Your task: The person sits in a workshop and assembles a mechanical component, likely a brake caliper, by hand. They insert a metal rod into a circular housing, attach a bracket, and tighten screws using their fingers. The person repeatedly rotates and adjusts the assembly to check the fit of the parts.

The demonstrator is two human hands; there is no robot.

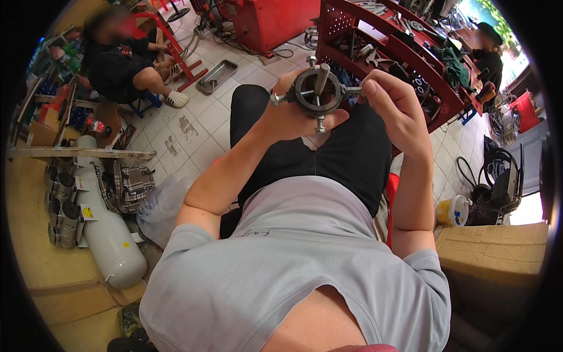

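A dark metal ring with several bolts (298,97) sticking out around its rim is held up above my lap. My left hand (287,120) wraps round it from behind and below, fingers closed on it. A grey metal rod (322,79) shows within the ring's opening; how it is fixed there I cannot tell. With thumb and fingertips, my right hand (390,105) pinches the head of the bolt (352,90) on the ring's right side. Other bolts point up, left and down, their heads free.
A red tool cart (419,70) loaded with tools stands ahead to the right. A metal tray (217,77) lies on the tiled floor. One person (126,64) sits at far left, another (488,58) at far right. A grey cylinder tank (108,226) is at left, a cardboard box (492,249) at right.
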